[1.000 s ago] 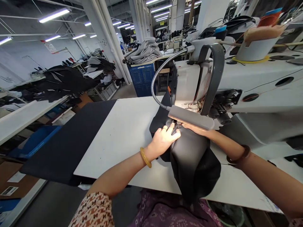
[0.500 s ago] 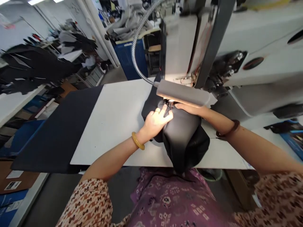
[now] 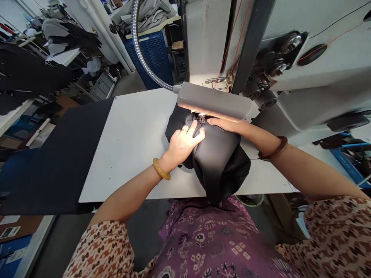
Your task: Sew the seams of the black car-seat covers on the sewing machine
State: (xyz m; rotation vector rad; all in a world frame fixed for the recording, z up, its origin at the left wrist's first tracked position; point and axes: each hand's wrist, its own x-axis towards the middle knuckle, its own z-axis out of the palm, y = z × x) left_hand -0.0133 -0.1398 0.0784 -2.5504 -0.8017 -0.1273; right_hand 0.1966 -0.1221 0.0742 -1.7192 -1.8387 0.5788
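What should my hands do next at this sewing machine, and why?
Probably smooth the black material flat toward the presser foot with your left hand. Its fingers already lie on the material just in front of the foot, your right hand sits close on the other side, and the bulk bunches up behind them, so a fold could slip under.
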